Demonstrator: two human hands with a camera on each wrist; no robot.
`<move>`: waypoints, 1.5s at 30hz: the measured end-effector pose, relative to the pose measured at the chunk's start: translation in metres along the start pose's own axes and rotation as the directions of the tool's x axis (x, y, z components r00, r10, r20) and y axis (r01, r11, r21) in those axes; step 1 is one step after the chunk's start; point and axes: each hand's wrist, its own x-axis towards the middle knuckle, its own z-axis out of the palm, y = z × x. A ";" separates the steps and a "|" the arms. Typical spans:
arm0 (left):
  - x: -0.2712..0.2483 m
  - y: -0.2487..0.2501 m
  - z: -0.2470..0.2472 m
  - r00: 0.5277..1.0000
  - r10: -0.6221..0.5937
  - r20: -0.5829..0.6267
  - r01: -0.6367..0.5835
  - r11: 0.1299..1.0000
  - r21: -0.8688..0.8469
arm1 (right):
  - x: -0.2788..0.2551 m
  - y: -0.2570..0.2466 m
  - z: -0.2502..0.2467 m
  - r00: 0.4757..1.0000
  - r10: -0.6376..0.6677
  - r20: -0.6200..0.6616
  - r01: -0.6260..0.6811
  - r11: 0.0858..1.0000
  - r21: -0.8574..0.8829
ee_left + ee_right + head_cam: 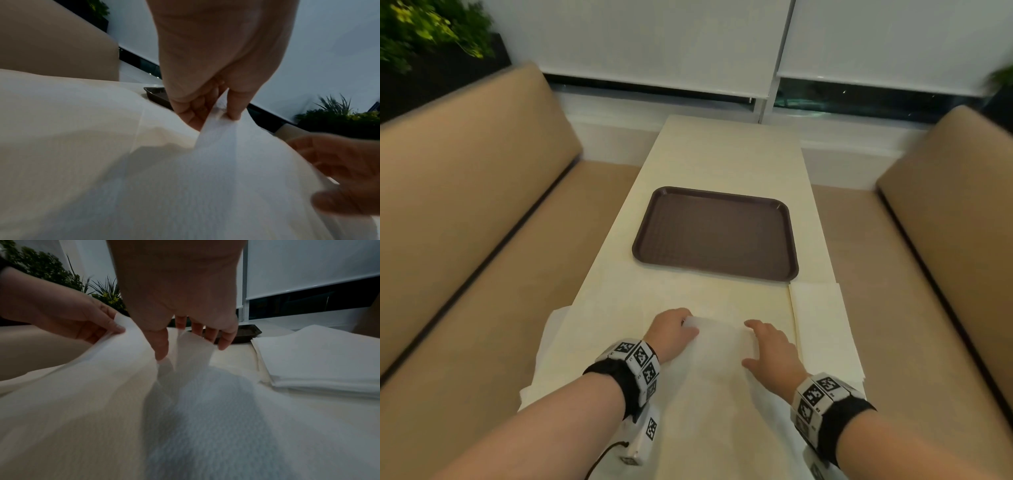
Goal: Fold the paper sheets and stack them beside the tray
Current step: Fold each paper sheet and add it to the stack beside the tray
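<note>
Paper sheet pinched in left hand grip, plain only wrist-side; right hand spread.

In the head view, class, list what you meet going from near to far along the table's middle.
Raised sheet pinched by the left hand, with the right hand beside it → tray → bare far table → blinds.

Long cream table: brown tray flat at centre; folded paper stack near-right of it; loose sheet at near end
</note>
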 end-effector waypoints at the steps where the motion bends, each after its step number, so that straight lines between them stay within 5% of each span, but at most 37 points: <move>1: 0.000 0.000 -0.002 0.999 -0.010 -0.046 0.009 1.000 -0.027 | -0.002 0.002 0.002 1.000 0.005 0.022 -0.004 1.000 -0.027; 8: -0.004 0.021 -0.036 0.910 -0.013 -0.415 -0.061 0.984 -0.165 | 0.000 0.003 -0.007 0.996 0.071 -0.054 -0.068 0.996 0.055; 14: -0.013 0.064 -0.076 0.865 0.105 -0.490 -0.249 0.939 -0.238 | -0.003 -0.030 -0.060 0.979 -0.001 -0.204 0.083 0.916 0.393; 20: -0.027 0.104 -0.109 0.864 0.187 -0.467 -0.395 0.828 -0.398 | -0.002 -0.036 -0.121 0.940 0.048 -0.338 0.218 0.677 0.703; 24: -0.032 0.122 -0.129 0.888 0.159 -0.432 -0.412 0.690 -0.595 | -0.006 -0.029 -0.149 0.986 -0.035 -0.163 0.164 0.377 0.911; 27: -0.029 0.125 -0.134 0.921 0.104 -0.374 -0.360 0.593 -0.721 | -0.012 -0.026 -0.162 0.992 -0.077 -0.104 0.122 0.276 0.953; 29: -0.022 0.122 -0.133 0.929 0.042 -0.368 -0.313 0.620 -0.719 | -0.015 -0.021 -0.168 0.992 -0.058 -0.115 0.127 0.301 0.945; 32: -0.017 0.121 -0.128 0.892 0.101 -0.440 -0.277 0.892 -0.358 | -0.020 -0.016 -0.181 0.987 -0.093 -0.133 0.162 0.510 0.845; 35: -0.022 0.134 -0.119 0.927 0.307 -0.215 -0.318 0.948 -0.021 | -0.027 -0.016 -0.196 0.978 -0.195 -0.077 0.199 0.752 0.628; 39: -0.027 0.148 -0.104 0.950 0.265 0.167 -0.211 0.935 -0.284 | -0.032 -0.014 -0.214 0.966 -0.257 -0.009 0.229 0.847 0.479; 45: -0.034 0.149 -0.091 0.923 0.337 0.187 -0.201 0.835 -0.511 | -0.033 0.013 -0.228 0.971 -0.208 0.118 0.077 0.739 0.669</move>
